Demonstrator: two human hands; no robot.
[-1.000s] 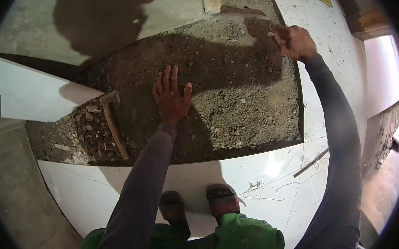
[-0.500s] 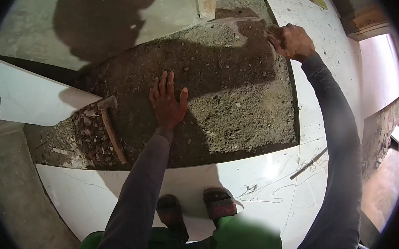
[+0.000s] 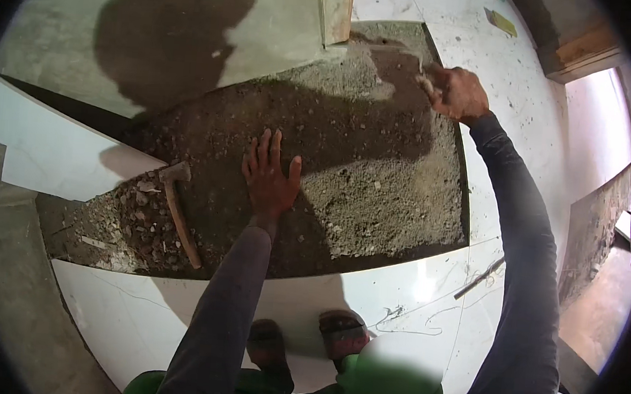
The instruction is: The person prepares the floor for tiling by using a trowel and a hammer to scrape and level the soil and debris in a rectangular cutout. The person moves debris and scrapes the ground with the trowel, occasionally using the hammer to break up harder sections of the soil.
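My left hand (image 3: 269, 183) lies palm down with fingers spread on the shadowed part of the grey, crumbly mortar bed (image 3: 392, 195). At the far right corner of the bed, my right hand (image 3: 456, 93) is closed around the handle of a trowel. The trowel's thin blade (image 3: 393, 50) reaches left over the mortar, near the wall's end; shadow and blur partly hide its shape. A hammer (image 3: 181, 217) with a wooden handle rests left of my left hand, beside a heap of rubble (image 3: 142, 214).
A cut white tile (image 3: 70, 147) leans at the left, next to the rubble. White floor tiles (image 3: 390, 283) border the bed in front and on the right. A dark stick (image 3: 479, 278) lies on the right tiles. A wooden post (image 3: 333, 11) stands at the far edge.
My right hand has drawn the trowel slightly nearer and to the left. My left hand stays spread on the mortar, while the whole view has shifted a little.
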